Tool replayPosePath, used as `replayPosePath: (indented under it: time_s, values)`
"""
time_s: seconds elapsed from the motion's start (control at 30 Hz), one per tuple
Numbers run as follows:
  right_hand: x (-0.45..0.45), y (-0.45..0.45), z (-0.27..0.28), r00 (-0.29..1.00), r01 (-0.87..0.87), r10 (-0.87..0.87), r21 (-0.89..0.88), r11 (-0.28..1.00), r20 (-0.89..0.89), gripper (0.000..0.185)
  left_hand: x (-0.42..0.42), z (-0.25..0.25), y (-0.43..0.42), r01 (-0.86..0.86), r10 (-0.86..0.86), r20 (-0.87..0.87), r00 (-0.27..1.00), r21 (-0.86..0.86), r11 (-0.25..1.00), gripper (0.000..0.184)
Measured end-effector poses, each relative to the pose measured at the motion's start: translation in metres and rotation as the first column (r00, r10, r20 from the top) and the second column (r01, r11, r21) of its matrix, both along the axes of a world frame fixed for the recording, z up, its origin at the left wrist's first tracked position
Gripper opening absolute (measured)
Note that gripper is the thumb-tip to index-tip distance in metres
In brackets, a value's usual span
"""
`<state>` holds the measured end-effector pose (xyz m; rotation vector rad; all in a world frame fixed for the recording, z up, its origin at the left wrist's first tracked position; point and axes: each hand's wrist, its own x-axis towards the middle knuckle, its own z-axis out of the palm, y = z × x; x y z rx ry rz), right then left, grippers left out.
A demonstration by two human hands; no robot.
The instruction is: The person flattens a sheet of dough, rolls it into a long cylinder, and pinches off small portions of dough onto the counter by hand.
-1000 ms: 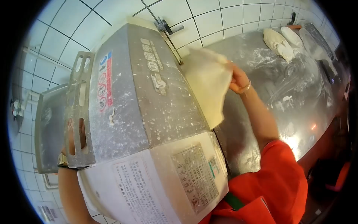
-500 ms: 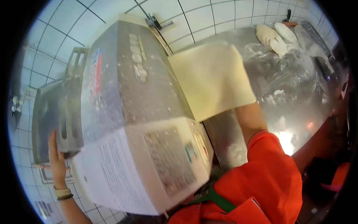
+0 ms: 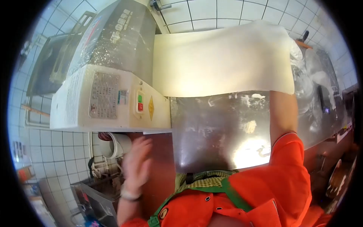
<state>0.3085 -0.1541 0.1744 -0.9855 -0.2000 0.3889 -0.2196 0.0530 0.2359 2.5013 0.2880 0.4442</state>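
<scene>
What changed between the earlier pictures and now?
The dough sheet now extends farther right from the machine, over the table; the right forearm reaches beneath it, hand now hidden. The left hand, empty, has come away from the machine's left side. Machine and table stayed put.

Head-worn view, facing forward and down over nearby worktop (image 3: 206,132).

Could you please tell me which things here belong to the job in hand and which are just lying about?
Apparently in the job:
dough sheet
machine
metal table

Probably just lying about:
white bucket
black handle by the wall
</scene>
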Motion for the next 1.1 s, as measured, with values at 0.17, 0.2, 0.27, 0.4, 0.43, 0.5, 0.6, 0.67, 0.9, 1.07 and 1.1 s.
replayPosePath:
  time_s: [0.17,0.2,0.27,0.4,0.43,0.5,0.6,0.67,0.9,1.07,1.1]
  values:
    - [0.006,-0.079,0.030,0.996,0.065,-0.057,-0.128,0.990,0.065,0.045,0.166,-0.208,-0.041,-0.143,0.413,-0.116,0.903,-0.989,0.036,0.042]
    - [0.009,-0.096,0.037,0.993,0.093,-0.081,-0.158,0.983,0.081,0.045,0.196,-0.224,-0.033,0.005,0.501,-0.079,0.862,-0.986,-0.164,0.045]
    - [0.009,-0.128,0.045,0.985,0.150,-0.127,-0.217,0.965,0.113,0.045,0.241,-0.227,-0.006,0.291,0.518,0.100,0.850,-0.908,-0.301,0.047]
    - [0.007,-0.196,0.064,0.957,0.282,-0.242,-0.325,0.903,0.159,0.045,0.297,-0.227,0.047,0.674,0.596,0.355,0.721,-0.557,-0.484,0.050]
    - [0.004,-0.215,0.067,0.949,0.312,-0.271,-0.348,0.884,0.163,0.045,0.299,-0.229,0.060,0.675,0.623,0.336,0.707,-0.583,-0.452,0.050]
    - [0.001,-0.248,0.070,0.930,0.366,-0.323,-0.391,0.844,0.174,0.045,0.299,-0.237,0.071,0.665,0.666,0.295,0.685,-0.625,-0.408,0.050]
    - [-0.005,-0.298,0.074,0.909,0.417,-0.378,-0.457,0.786,0.179,0.045,0.294,-0.253,0.047,0.601,0.687,0.210,0.695,-0.694,-0.396,0.050]
    - [-0.003,-0.331,0.072,0.901,0.430,-0.393,-0.485,0.761,0.182,0.045,0.291,-0.267,0.008,0.526,0.681,0.126,0.721,-0.740,-0.419,0.050]
    - [0.049,-0.424,0.051,0.936,0.350,-0.308,-0.532,0.771,0.170,0.046,0.244,-0.286,-0.146,0.289,0.713,-0.145,0.686,-0.845,-0.450,0.051]
    - [0.086,-0.412,0.023,0.982,0.185,-0.134,-0.519,0.835,0.133,0.046,0.179,-0.273,-0.188,0.228,0.787,-0.212,0.579,-0.885,-0.406,0.051]
    - [0.091,-0.402,0.014,0.989,0.143,-0.097,-0.517,0.844,0.115,0.046,0.166,-0.271,-0.193,0.209,0.793,-0.227,0.565,-0.891,-0.404,0.051]
